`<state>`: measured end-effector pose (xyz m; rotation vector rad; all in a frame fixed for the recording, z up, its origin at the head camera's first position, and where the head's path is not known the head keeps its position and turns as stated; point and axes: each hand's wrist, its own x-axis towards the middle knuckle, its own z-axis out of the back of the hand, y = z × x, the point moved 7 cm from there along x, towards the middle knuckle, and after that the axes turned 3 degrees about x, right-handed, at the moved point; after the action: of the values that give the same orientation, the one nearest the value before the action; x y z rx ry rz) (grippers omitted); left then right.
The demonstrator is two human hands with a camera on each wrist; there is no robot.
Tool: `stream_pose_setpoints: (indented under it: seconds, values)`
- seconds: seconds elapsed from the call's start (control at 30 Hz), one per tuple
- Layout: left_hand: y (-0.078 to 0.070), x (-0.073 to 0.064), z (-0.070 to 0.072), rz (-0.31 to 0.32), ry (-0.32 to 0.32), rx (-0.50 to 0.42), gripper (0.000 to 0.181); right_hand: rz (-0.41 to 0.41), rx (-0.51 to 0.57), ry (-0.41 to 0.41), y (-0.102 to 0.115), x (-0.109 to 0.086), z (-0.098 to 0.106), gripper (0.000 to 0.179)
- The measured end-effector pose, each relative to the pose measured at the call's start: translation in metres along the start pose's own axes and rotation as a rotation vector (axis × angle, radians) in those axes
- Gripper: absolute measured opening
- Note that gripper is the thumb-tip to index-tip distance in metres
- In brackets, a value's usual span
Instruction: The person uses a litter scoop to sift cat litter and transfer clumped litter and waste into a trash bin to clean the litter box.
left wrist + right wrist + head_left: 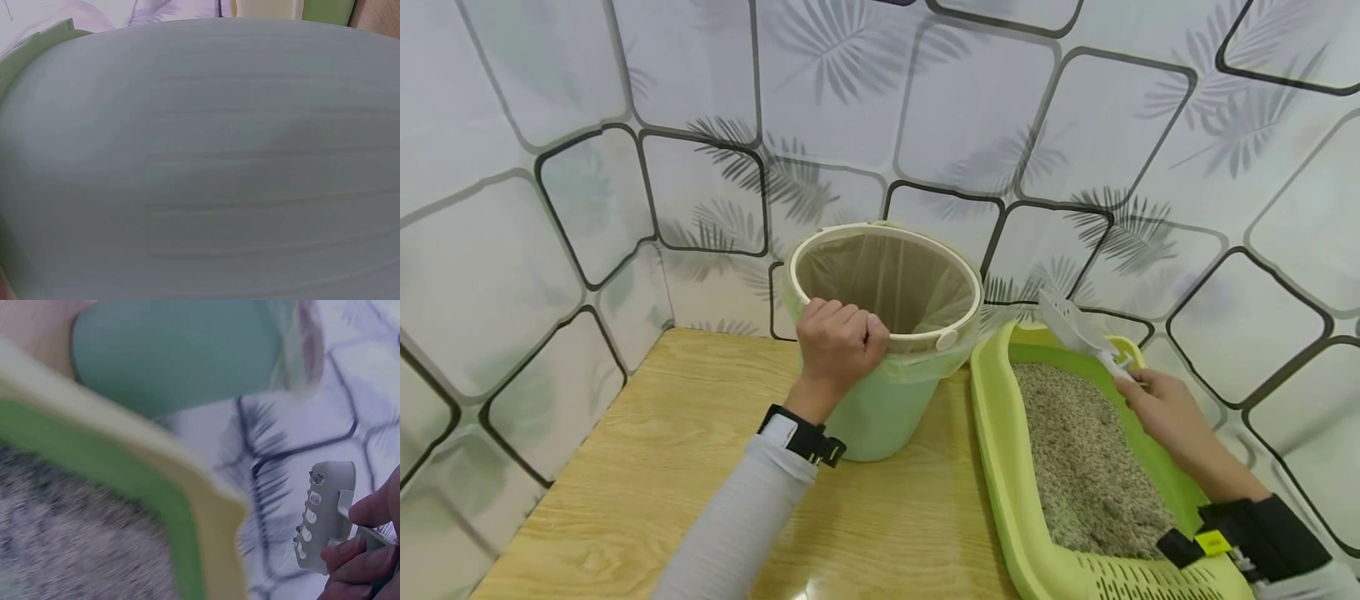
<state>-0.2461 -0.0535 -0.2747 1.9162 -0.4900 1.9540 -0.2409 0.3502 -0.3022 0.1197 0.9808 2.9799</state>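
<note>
My left hand [838, 346] grips the near rim of a pale green trash can [887, 417], which is lined with a clear plastic bag [951, 304]. Over the far right end of a lime-green litter box [1000, 450], my right hand [1168, 412] holds a light grey litter scoop [1071, 325] by its handle. Slots show along the scoop's blade in the right wrist view, with a few small bits stuck near them. Grey-brown cat litter [1082, 458] covers the box floor. In the left wrist view a grey sleeve [200, 150] hides the hand.
Both containers stand side by side on a light wood-grain table [715, 417]. Behind them hangs a patterned curtain [835, 100] with leaf prints, close against the back of the can and the box. The box's near end has a slotted ledge [1150, 575].
</note>
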Motion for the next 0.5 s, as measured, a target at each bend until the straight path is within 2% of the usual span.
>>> stream_pose_setpoints:
  seconds: [0.13,0.27,0.3,0.4,0.5]
  values:
    - [0.001,-0.001,0.0,0.002,-0.001,0.0,0.039,0.183,-0.142,-0.046,0.069,0.018,0.014,0.053]
    - [0.002,-0.002,0.001,0.002,0.003,0.002,0.039,0.366,-0.351,-0.102,0.137,0.034,0.012,0.049]
    - [0.002,-0.002,0.001,0.002,0.005,0.003,0.039,0.437,-0.413,-0.138,0.153,0.037,0.008,0.045]
    - [0.002,-0.002,0.0,0.009,0.012,0.01,0.039,0.718,-0.645,-0.295,0.195,0.039,-0.009,0.026]
    - [0.002,-0.002,0.0,0.012,0.019,0.018,0.039,0.963,-0.841,-0.435,0.222,0.035,-0.029,0.013]
